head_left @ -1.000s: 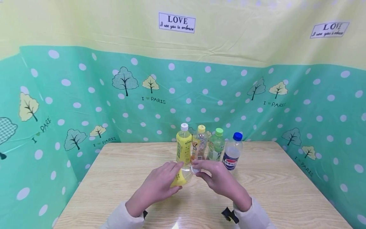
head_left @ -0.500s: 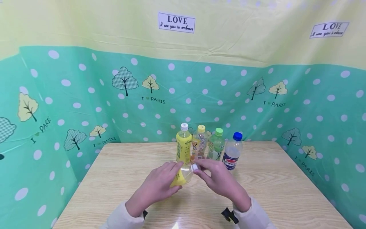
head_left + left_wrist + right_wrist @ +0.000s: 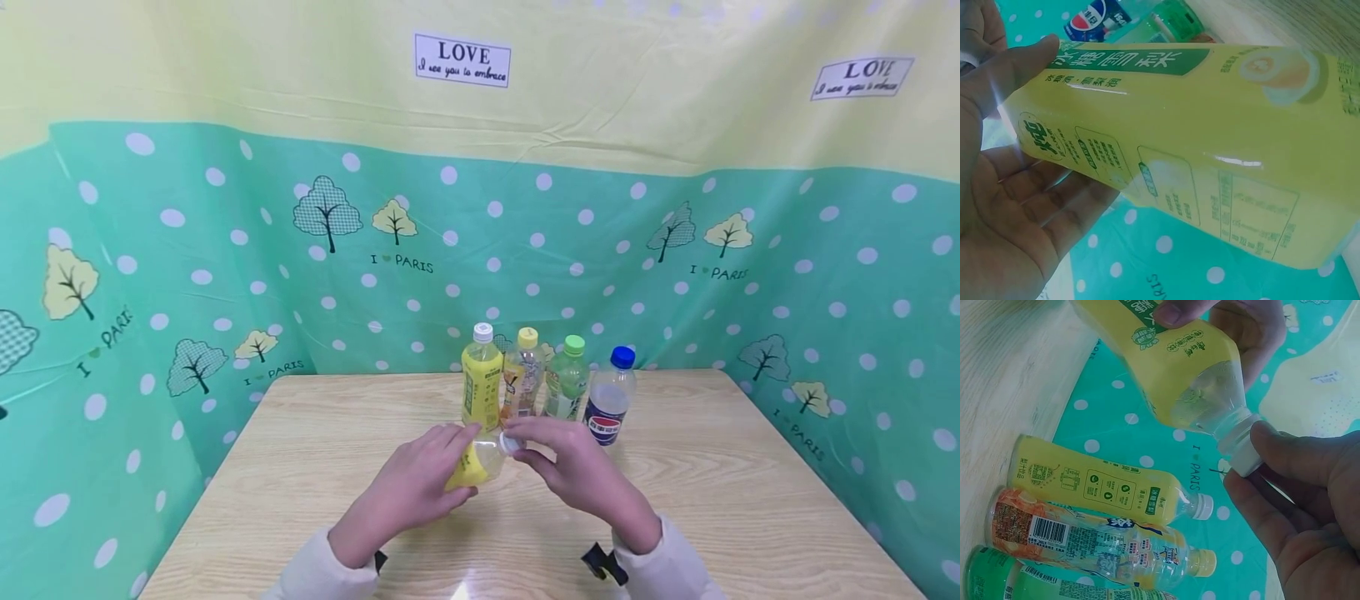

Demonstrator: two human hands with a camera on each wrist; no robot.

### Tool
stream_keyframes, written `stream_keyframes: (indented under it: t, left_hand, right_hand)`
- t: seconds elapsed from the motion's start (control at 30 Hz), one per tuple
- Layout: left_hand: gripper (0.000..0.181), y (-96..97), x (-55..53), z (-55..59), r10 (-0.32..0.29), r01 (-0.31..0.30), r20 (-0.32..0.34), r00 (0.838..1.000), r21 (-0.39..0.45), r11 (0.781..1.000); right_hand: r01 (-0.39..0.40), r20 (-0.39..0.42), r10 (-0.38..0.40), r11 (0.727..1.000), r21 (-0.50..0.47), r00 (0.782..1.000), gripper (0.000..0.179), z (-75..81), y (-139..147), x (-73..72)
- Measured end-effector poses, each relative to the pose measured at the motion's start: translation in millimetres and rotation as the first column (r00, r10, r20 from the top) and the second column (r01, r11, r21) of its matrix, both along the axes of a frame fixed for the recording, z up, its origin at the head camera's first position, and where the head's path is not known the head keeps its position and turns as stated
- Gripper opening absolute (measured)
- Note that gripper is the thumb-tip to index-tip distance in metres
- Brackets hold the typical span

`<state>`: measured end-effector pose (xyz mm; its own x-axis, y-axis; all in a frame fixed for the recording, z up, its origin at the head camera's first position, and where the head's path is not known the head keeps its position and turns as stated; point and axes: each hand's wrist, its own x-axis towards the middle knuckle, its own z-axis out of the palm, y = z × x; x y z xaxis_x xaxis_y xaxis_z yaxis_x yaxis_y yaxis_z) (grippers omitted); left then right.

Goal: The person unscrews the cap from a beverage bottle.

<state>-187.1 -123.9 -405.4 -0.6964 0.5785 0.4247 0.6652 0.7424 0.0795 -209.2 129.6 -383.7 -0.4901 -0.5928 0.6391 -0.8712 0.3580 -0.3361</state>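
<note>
My left hand (image 3: 420,479) grips a clear plastic bottle (image 3: 469,468) with a yellow label, its thumb across the label's green band in the left wrist view. The bottle is tilted, neck toward my right hand (image 3: 570,462). A white cap (image 3: 1246,457) sits on the bottle's neck, pinched between the thumb and forefinger of my right hand in the right wrist view. Behind the hands stands a similar yellow-labelled bottle (image 3: 482,387) with a white cap, upright on the table. In the left wrist view the base of the held bottle runs out toward the right edge.
Right of that upright bottle stand an orange-labelled bottle (image 3: 523,383) with yellow cap, a green bottle (image 3: 567,385) with green cap, and a Pepsi bottle (image 3: 608,404) with blue cap. The wooden table (image 3: 337,425) meets a patterned curtain (image 3: 420,333) at its back.
My right fingers have shifted around the white cap, thumb moving up against it and then back down. The left hand and held bottle stay nearly in place.
</note>
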Motion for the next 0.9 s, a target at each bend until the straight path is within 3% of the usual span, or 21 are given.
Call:
stream_keyframes:
  t: [0.33,0.5,0.77,0.9]
  left_hand:
    - [0.076,-5.7,-2.1,2.3,0.026,-0.028,0.111,0.994,0.025,0.999]
    - [0.072,-15.1,-7.8,5.9,0.055,-0.074,0.166,0.985,0.112,0.991]
    - [0.077,-43.3,-24.2,12.8,0.118,-0.196,0.253,0.96,0.309,0.931]
    - [0.077,-61.0,-33.0,17.3,0.164,-0.257,0.272,0.948,0.355,0.899]
  right_hand:
    - [0.032,-0.022,-0.032,0.999,-0.008,0.999,0.035,3.2,3,0.4]
    - [0.072,0.021,-0.073,0.997,0.023,0.997,0.036,7.5,8,0.3]
    - [0.085,0.156,-0.115,0.979,0.187,0.981,0.034,3.6,8,-0.8]
    - [0.079,0.167,-0.129,0.958,0.276,0.977,0.032,-1.8,4,-2.5]
